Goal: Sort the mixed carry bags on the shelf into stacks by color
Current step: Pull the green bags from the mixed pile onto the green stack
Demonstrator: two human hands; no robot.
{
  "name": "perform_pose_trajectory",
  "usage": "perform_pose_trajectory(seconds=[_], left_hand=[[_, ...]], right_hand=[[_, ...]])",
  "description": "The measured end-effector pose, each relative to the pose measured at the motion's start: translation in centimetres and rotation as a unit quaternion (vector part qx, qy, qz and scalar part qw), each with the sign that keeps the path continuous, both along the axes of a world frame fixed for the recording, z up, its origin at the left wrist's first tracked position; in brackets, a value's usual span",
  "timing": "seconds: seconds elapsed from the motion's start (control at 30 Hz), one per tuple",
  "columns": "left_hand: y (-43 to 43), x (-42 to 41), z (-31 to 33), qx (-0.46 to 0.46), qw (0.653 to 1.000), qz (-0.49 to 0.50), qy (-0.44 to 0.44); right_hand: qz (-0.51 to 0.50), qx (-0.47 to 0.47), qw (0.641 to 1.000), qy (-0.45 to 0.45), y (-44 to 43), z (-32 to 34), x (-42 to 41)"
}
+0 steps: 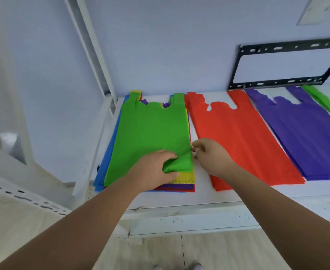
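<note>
green bag (150, 137) gripped atop the mixed stack (179, 187)
its near corner is bunched in the left hand (154, 170); the right hand (211, 154) is curled at its edge, grip not discernible. red stack (244, 141) and purple stack (304, 137) are laid alongside on the shelf (199, 197).

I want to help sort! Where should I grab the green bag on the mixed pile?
Pinch the green bag at its near right corner, from the front of the shelf. That corner is bunched up off the yellow bag under it; the rest lies flat.
</note>
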State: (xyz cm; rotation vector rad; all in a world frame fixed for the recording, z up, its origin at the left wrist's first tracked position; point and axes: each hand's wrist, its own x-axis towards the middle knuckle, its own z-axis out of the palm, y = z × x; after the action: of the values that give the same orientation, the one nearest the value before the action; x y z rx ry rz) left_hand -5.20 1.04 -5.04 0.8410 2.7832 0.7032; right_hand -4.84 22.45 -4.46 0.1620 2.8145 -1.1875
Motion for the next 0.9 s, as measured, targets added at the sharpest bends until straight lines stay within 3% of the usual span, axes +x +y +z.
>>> perform_pose_trajectory(seconds=[0.23,0.43,0.9], left_hand=[[-0.2,-0.5,0.4,0.115,0.988,0.096,-0.030],[0.1,-0.8,0.7,0.115,0.986,0.117,-0.043],[0.0,-0.7,1.1,0.109,0.982,0.124,-0.097]], right_hand=[[-0.060,-0.140,0.987,-0.059,-0.2,0.6,1.0],[-0.097,-0.355,0.906,-0.210,-1.9,2.1,1.4],[-0.073,-0.344,0.899,-0.261,-2.3,2.3,1.2]])
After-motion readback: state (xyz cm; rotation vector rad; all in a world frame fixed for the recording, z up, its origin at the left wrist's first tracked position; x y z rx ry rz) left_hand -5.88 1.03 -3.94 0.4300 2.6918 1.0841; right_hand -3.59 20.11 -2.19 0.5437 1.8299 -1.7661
